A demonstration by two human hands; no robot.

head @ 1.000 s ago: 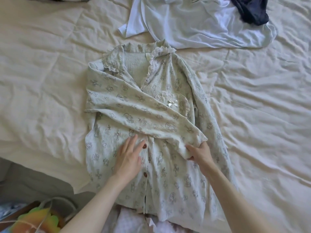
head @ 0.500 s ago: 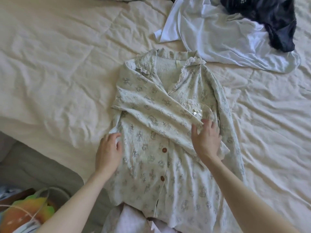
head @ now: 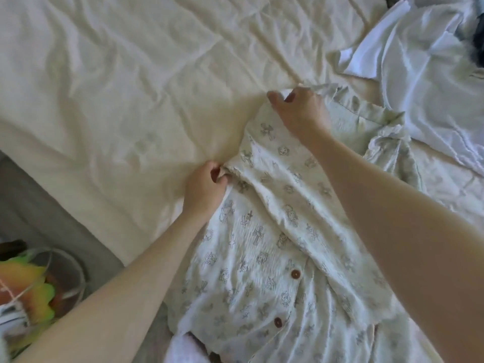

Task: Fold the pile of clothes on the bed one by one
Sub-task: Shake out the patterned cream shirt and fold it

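Left hand (head: 205, 191) pinches the shirt's (head: 264, 258) side edge, fingers curled round a gathered fold. Right hand (head: 298, 111) grips the shoulder corner of the same edge, fingers curled over the cloth. The shirt lies face up on the bed (head: 117, 87) near its front edge, buttons (head: 295, 274) closed, one sleeve laid across the chest. A white garment (head: 419, 61) lies just beyond the collar toward the far right corner, with a dark item (head: 475, 52) on it.

Judged step: folding the side panel inward.

Risks:
- Lifting the edge unevenly would skew the fold line.
- Pulling hard could drag the crossed sleeve out of place.
- The hem overhangs the front edge; a tug toward it could slide the shirt off.
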